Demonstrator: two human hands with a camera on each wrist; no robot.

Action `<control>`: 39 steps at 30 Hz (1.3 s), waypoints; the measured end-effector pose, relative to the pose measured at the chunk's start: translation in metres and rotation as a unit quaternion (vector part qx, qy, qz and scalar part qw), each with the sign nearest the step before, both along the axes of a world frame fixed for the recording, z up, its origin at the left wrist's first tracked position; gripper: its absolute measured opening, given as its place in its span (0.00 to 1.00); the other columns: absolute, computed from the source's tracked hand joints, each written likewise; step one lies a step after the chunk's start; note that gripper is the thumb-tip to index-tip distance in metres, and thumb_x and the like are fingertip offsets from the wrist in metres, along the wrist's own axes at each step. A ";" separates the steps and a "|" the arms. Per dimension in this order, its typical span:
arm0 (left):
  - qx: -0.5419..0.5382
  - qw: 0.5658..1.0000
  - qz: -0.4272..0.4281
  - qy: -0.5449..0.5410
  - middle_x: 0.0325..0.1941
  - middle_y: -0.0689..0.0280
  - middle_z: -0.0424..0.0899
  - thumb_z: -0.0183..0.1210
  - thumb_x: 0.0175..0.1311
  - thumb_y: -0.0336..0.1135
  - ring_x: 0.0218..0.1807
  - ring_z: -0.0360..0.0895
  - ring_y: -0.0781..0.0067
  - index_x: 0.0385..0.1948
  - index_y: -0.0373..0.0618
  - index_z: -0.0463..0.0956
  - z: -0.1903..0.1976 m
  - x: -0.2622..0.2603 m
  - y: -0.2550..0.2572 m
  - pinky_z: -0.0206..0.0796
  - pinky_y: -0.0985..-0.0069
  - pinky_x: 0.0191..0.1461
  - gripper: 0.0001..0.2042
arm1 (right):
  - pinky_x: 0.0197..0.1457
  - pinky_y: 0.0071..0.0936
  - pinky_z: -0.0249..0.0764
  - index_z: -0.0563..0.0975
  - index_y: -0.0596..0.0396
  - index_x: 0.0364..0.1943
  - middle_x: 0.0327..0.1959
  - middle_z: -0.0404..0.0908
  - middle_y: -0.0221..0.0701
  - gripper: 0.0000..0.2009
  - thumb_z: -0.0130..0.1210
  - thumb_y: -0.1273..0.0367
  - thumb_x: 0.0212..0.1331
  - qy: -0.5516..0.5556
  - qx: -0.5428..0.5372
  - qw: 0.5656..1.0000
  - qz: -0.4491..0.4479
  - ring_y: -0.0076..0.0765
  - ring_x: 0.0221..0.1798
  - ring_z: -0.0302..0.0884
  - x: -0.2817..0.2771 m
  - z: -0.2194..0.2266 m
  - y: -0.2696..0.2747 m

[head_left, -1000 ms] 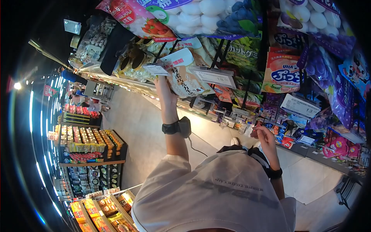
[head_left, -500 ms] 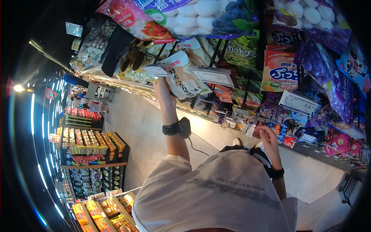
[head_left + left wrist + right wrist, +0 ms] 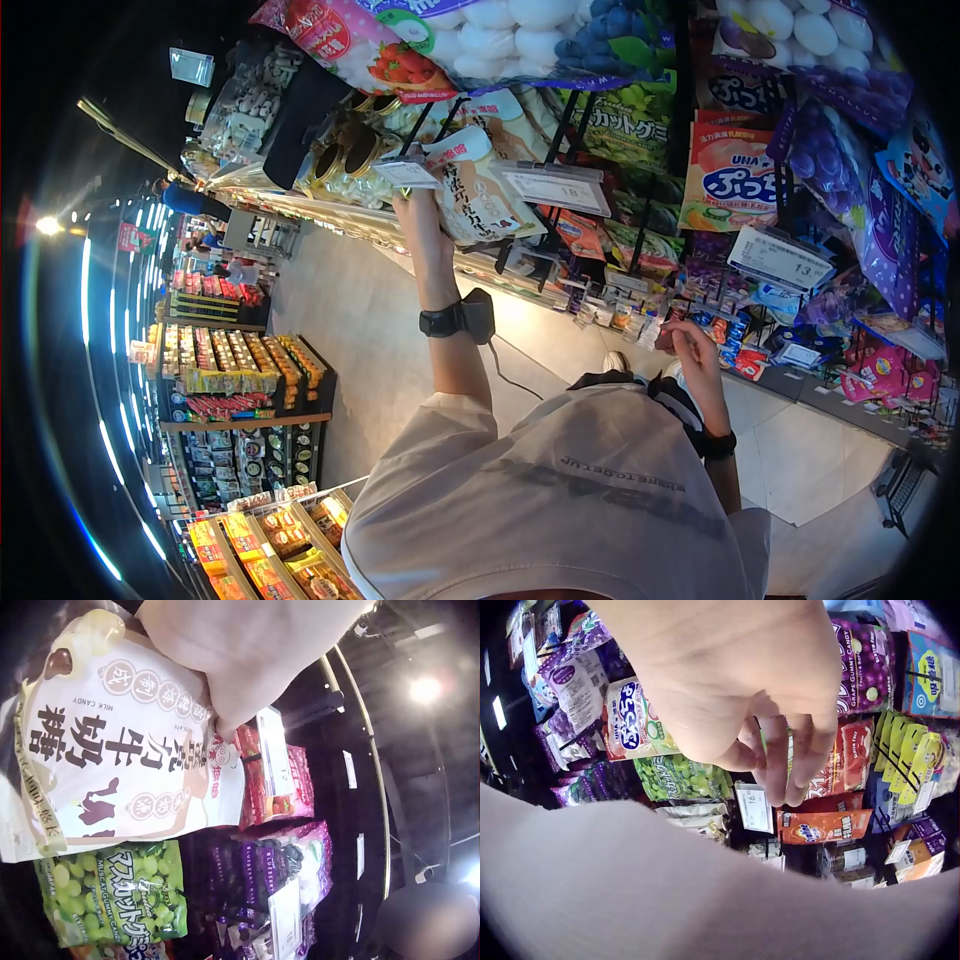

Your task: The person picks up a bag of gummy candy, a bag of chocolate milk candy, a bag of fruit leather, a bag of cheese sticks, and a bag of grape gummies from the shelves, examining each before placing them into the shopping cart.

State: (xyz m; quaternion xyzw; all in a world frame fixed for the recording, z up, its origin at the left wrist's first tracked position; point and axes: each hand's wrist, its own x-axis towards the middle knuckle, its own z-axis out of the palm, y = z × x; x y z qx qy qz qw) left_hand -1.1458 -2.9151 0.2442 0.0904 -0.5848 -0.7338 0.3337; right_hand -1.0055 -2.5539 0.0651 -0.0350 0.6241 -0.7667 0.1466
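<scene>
The milk candy bag [image 3: 490, 205] sits upper middle of the head view, its edge gripped by the left hand [image 3: 422, 235], fingertips hidden; the bag is in hand, beside a price tag [image 3: 556, 188]; whether it is unhooked, I cannot tell; right of centre, the right hand [image 3: 700, 368] curls loosely, narrow, seemingly holding nothing.

We are in a shop: candy bags [image 3: 733, 180] with price tags [image 3: 778, 260] hang in rows beyond our left hand [image 3: 428, 240] and right hand [image 3: 698, 362], and stocked shelves [image 3: 245, 424] stand left of our left hand.
</scene>
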 end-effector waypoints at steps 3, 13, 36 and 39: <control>-0.003 0.998 0.051 -0.029 0.52 0.64 0.80 0.61 0.70 0.38 0.50 0.77 0.76 0.59 0.35 0.71 0.002 -0.001 0.006 0.72 0.74 0.51 0.21 | 0.49 0.23 0.74 0.76 0.62 0.48 0.38 0.83 0.31 0.11 0.44 0.70 0.76 0.001 0.001 1.000 0.002 0.23 0.43 0.80 0.002 -0.002 -0.001; -0.056 0.998 0.032 -0.016 0.51 0.62 0.79 0.60 0.70 0.49 0.48 0.77 0.73 0.56 0.36 0.72 -0.037 -0.030 -0.005 0.70 0.74 0.53 0.25 | 0.50 0.23 0.74 0.76 0.62 0.48 0.37 0.82 0.32 0.11 0.44 0.69 0.76 0.009 0.009 1.000 0.002 0.24 0.42 0.80 0.006 -0.001 0.001; -0.034 0.991 -0.116 -0.049 0.36 0.73 0.77 0.62 0.69 0.40 0.36 0.67 0.87 0.45 0.38 0.75 -0.108 0.016 0.000 0.60 0.85 0.38 0.14 | 0.48 0.23 0.75 0.77 0.62 0.48 0.36 0.83 0.32 0.11 0.46 0.69 0.75 -0.023 0.089 0.994 -0.054 0.25 0.41 0.80 0.060 0.001 -0.014; -0.019 0.989 -0.133 -0.056 0.38 0.72 0.78 0.62 0.69 0.41 0.38 0.69 0.84 0.46 0.38 0.75 -0.107 0.014 -0.001 0.62 0.83 0.39 0.16 | 0.48 0.23 0.76 0.76 0.61 0.48 0.36 0.83 0.33 0.11 0.46 0.69 0.75 -0.041 0.108 0.991 -0.061 0.25 0.41 0.81 0.078 -0.008 -0.014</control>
